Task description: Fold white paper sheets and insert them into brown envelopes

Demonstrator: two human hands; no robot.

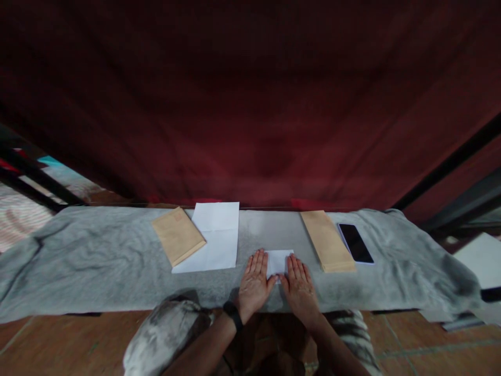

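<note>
A small folded sheet of white paper (278, 261) lies flat on the grey cloth in front of me. My left hand (255, 279) presses flat on its left edge, fingers stretched out, with a dark band round the wrist. On the right edge rests my right hand (299, 284), also flat with fingers extended. Both thumbs nearly meet at the near side of the paper. Parts of the paper's sides are hidden beneath the hands.
To the left, a brown envelope (178, 236) overlaps a larger creased white sheet (221, 237). On the right are a stack of brown envelopes (327, 243) and a phone (356, 243). Grey cloth (97, 261) covers the narrow surface; a dark red curtain (250, 115) hangs behind it.
</note>
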